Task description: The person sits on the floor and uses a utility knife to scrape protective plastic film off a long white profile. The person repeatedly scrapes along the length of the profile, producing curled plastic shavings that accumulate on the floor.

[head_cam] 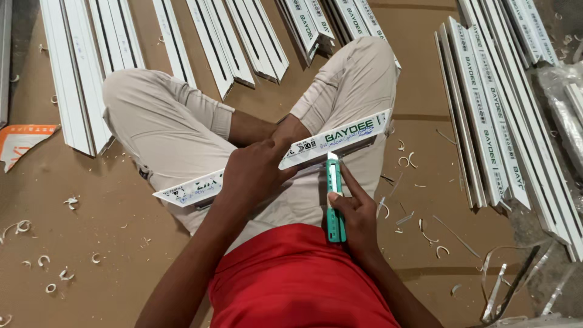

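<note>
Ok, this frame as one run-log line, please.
left hand: grips white profile strip across lap | right hand: holds teal utility knife, tip at strip edge | floor: white shavings, stacked profiles

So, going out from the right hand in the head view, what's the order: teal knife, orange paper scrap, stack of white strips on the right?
1. Teal knife, gripped in the right hand.
2. Stack of white strips, right side.
3. Orange paper scrap, far left edge.

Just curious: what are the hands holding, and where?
Left hand grips the white profile strip mid-length; right hand holds the teal utility knife by its handle.
</note>
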